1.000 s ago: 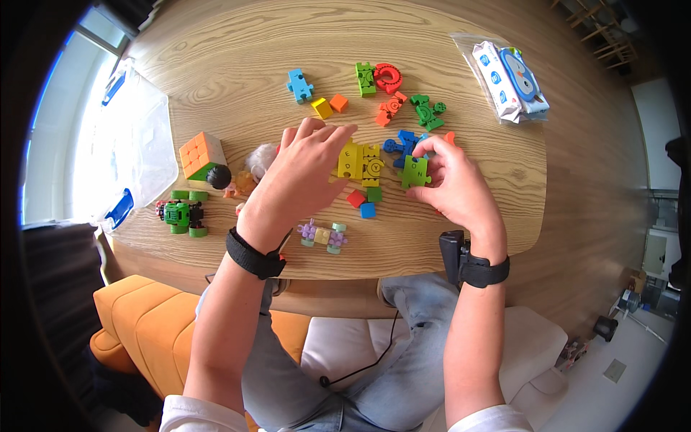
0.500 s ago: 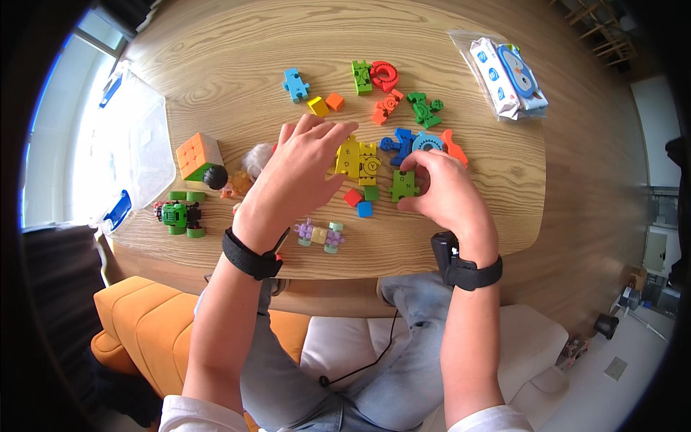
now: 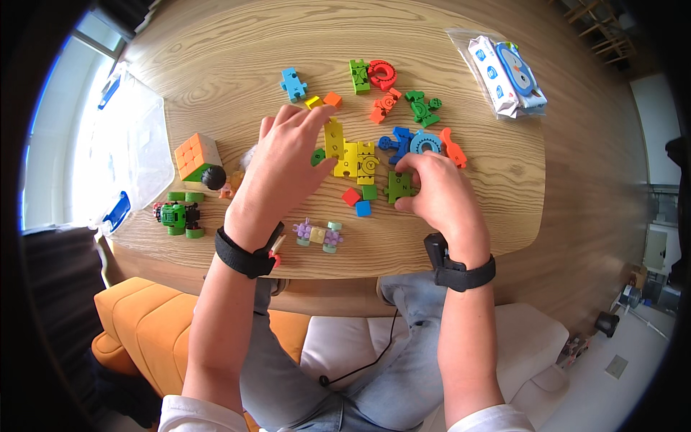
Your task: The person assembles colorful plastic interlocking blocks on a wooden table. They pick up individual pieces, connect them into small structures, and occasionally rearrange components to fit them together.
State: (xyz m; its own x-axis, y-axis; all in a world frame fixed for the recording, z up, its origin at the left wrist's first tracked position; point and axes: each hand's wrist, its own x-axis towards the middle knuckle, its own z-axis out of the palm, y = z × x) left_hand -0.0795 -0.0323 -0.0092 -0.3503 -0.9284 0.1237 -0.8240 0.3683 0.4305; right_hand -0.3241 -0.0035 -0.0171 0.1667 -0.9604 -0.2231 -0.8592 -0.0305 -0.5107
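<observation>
Daylight enters from the window at the left, overexposing it. The wooden table is evenly lit with soft shadows. Fisheye distortion bends edges; the corners are vignetted black. Focus is sharp.

Wooden table, orange sofa

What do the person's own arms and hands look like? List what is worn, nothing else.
Both forearms are bare, with white sleeves pushed up near the elbows. The left hand has a black wristband with a small reddish tab. The right hand has a black strap carrying a black boxy device. No gloves or rings are visible.
</observation>
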